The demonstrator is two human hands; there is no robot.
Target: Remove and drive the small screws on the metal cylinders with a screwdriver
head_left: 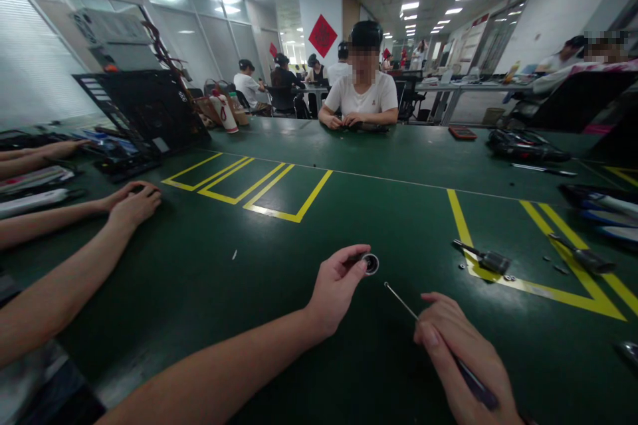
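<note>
Nearest the counter's [209, 292] near edge, the person's right hand [463, 348] is wrapped around a thin-shafted tool [477, 385] with a dark handle, its tip pointing up and leftward. Just beyond, the left hand [335, 289] pinches a small round metal part [371, 264] between thumb and fingers, above the counter, its open end showing; the tool's tip is near but apart from it. Toward the right edge, a dark cylindrical piece [493, 261] with a shaft lies across yellow tape [553, 293], small metal rings [509, 277] just beside it. Toward the left edge rest a co-worker's hands [134, 202]. At the far edge sits another person [366, 93], near a red object [462, 133].
</note>
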